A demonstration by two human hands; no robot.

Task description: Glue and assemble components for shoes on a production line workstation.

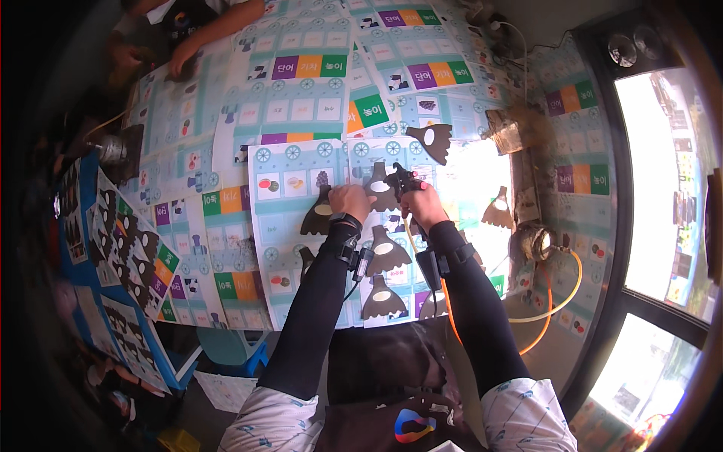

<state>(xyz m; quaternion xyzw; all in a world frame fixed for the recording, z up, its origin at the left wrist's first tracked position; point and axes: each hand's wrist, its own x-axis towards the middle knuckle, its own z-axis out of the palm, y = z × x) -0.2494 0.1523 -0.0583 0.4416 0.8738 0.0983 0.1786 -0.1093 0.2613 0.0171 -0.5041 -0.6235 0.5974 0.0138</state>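
Note:
Several dark brown, lampshade-shaped pieces with a pale oval and scalloped edge lie on printed sheets before me. My left hand [351, 203] has its fingers curled together at the left edge of one brown piece [382, 197]. My right hand [423, 205] grips a black gun-shaped tool [407, 181] with red tips, pointing toward that same piece. One brown piece [317, 218] sits partly beside my left wrist, and another brown piece [388, 255] lies between my forearms. Beyond my right hand is a further piece [433, 143]. My fingertips are partly hidden.
Printed sheets [290, 113] cover the wide table. Right of it, an orange hose [548, 301] and a pale hose run by a round metal fitting [533, 242]. A bright window [651, 188] stands at right. Across the table is another person's arm [215, 34]. Blue boards [90, 226] lean at left.

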